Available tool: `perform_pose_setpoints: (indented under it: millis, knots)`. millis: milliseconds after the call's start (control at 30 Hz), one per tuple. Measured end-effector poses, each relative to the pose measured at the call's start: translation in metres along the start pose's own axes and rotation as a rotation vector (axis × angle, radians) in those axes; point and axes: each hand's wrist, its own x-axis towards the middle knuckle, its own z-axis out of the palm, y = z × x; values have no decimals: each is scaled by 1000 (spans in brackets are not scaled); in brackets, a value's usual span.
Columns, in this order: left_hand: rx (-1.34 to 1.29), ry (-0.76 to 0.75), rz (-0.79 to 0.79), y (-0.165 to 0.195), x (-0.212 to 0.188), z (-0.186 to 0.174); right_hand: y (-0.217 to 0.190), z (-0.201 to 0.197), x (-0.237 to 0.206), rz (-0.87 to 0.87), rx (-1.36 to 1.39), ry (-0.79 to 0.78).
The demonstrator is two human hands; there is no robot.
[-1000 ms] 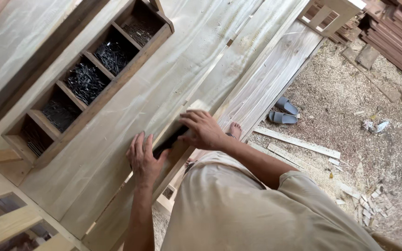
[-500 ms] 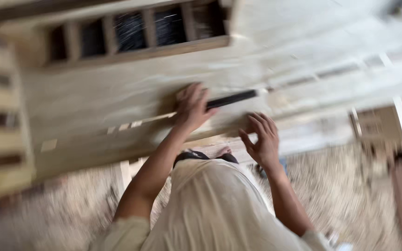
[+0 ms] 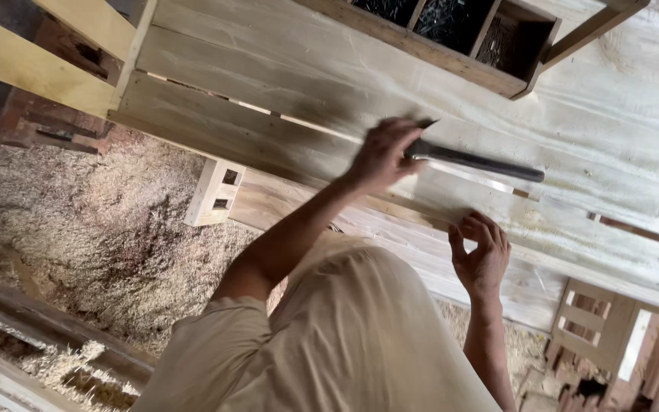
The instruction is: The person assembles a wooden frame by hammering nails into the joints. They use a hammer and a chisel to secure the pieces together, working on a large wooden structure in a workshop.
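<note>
Compared with half a second ago the view has swung round and sharpened up: the blur is gone and the nail tray (image 3: 451, 34) now sits up top right instead of dead centre. My left hand (image 3: 381, 155) has come up off the boards and is clenched around the dark hammer (image 3: 473, 160), which lies out to the right just above the surface (image 3: 284, 84). My right hand (image 3: 482, 252) has slid lower onto the near plank, fingers curled and pinched together; can't tell if there's anything between them. The boards are pale, rough-sawn wood with narrow gaps between them, kind of grey and dusty. The tray is a darker wooden box split into square compartments with dark nails inside. The floor (image 3: 93, 221) is thick with fluffy sawdust and shavings.
</note>
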Motion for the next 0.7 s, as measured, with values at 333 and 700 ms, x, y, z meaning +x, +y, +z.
perform_pose_setpoints:
  millis: [333, 700]
  knots:
    - [622, 15, -430, -53, -174, -182, -114, 51, 41, -70, 121, -98]
    - [228, 12, -1179, -84, -347, -178, -275, 156, 93, -609, 225, -405]
